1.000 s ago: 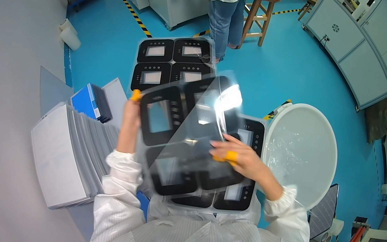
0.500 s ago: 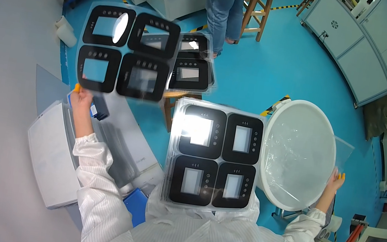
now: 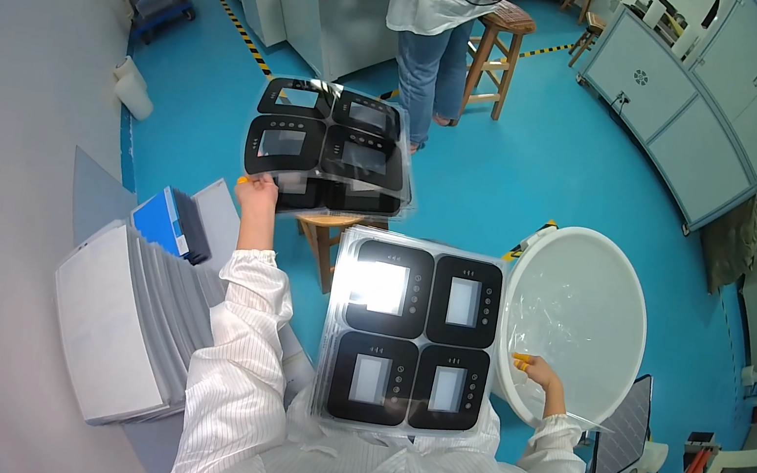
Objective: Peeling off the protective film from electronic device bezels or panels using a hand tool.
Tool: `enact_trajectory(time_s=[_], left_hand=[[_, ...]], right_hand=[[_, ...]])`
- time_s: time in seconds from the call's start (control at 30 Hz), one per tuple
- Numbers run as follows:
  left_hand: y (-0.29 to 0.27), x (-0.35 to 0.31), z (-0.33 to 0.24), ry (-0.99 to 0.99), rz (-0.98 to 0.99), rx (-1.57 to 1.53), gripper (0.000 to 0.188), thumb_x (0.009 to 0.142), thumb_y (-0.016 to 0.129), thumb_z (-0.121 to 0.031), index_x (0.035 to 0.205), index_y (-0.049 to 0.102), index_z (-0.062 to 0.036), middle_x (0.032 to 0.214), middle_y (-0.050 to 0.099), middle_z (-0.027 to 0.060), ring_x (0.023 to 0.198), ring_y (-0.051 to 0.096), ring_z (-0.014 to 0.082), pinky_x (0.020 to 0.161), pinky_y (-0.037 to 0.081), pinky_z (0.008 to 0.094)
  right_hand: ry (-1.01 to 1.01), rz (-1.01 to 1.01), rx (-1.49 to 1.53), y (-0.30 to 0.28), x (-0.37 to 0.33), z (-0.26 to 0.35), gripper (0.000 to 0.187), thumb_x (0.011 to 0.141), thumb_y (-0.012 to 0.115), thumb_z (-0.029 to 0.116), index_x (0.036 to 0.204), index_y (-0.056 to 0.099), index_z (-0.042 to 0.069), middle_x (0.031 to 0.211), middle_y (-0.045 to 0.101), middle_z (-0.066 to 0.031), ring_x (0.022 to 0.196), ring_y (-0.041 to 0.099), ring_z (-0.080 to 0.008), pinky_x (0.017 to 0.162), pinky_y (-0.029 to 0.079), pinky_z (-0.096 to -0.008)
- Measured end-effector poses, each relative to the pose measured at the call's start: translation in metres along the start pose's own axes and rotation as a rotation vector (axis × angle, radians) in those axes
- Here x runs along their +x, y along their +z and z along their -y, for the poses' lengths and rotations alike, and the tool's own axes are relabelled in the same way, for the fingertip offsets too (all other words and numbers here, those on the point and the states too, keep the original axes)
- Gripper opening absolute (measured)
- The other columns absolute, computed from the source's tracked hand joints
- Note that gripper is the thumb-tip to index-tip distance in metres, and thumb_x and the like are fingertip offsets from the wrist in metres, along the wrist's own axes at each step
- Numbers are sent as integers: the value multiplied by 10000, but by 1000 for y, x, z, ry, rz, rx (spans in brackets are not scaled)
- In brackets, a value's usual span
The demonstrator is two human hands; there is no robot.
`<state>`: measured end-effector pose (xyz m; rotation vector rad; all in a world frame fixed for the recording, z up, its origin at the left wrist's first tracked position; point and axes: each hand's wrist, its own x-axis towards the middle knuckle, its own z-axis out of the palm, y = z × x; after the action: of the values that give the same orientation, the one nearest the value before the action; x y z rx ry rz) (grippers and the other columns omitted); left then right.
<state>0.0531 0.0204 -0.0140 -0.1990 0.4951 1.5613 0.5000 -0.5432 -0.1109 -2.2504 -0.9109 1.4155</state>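
Note:
My left hand (image 3: pixel 256 195) grips the near left edge of a clear sheet of black panels (image 3: pixel 329 127), its panels set in a two-by-two layout with window cutouts. This sheet is tilted over a similar pile (image 3: pixel 362 202) on a wooden stool (image 3: pixel 322 245). In front of my body lies a stack of the same clear sheets (image 3: pixel 418 340), with a bright reflection at its upper left. Yellow covers show on the fingertips of my right hand (image 3: pixel 543 375), which is over the near left part of a white round tub (image 3: pixel 644 323). Its fingers point toward the stack, slightly apart, with nothing visible between them.
Crumpled clear film (image 3: pixel 538 323) lies in the tub. At left stand a pile of white sheets (image 3: pixel 103 322) and a blue box (image 3: pixel 165 221). A person (image 3: pixel 422 55) stands ahead beside a machine (image 3: pixel 334 17) and a stool (image 3: pixel 497 52). Grey cabinets (image 3: pixel 660 113) line the right.
My left hand has brought the panel sheet right and down over the pile on the stool. My right hand has moved left from the tub's outer right side, where clear film was at its fingers.

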Motion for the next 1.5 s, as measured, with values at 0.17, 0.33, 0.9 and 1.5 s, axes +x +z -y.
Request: enact_trajectory(time_s=[0.17,0.33,0.9,1.5], left_hand=[[-10,-9,-6,134,-129,-42,385,907,267,-143,1014,539,108,1012,617,201,942,616,316,819,537,386],[-4,-53,9,247,-62,369,370,920,272,-144,1043,547,71,1050,599,178,992,586,276,885,482,374],[-68,-94,-12,1110,-101,1753,588,760,576,-26,1309,369,-61,1298,361,177,1219,312,342,1002,253,478],[-74,-227,36,478,713,1827,623,738,634,8,1303,382,-64,1251,416,163,1082,507,290,928,408,360]], right_hand=[[51,-438,217,-24,-7,9,316,783,524,114,1060,638,13,728,622,-43,565,554,-127,513,434,-253],[-21,-682,106,-48,-11,8,239,835,544,116,1012,646,-8,672,626,-63,588,575,-121,554,457,-267],[-675,-710,37,-15,-39,268,241,839,514,0,1057,616,11,1009,612,-112,865,599,-201,749,468,-284],[-1047,-450,-643,131,27,400,445,825,579,150,1249,483,58,1354,318,-229,1280,246,-426,1052,239,-483]])
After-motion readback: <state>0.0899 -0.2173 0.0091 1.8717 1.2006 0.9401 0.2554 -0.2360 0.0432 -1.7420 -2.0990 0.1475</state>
